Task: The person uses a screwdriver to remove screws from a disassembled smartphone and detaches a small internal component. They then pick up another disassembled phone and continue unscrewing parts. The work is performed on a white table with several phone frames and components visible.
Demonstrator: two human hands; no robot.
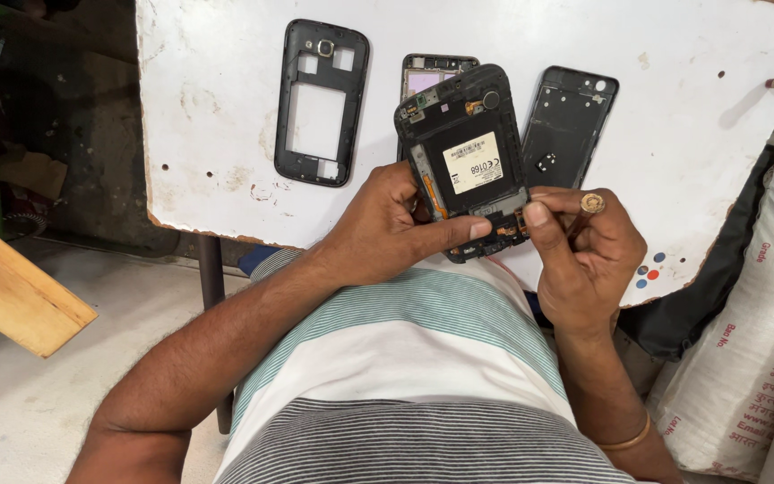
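My left hand [387, 229] grips the lower left edge of an opened black phone body [465, 152], which is tilted up over the white table [208, 116]. The phone shows a white label and bare inner parts. My right hand [584, 255] holds a thin brown-handled tool [589, 206] with its tip at the phone's bottom edge, thumb pressed close to the phone.
On the table lie a black middle frame with cut-outs [320, 103], a phone part with a pinkish panel [432, 76] behind the held phone, and a black back cover [569, 125]. A printed white sack [754, 358] stands at the right, a wooden plank [11, 291] at the left.
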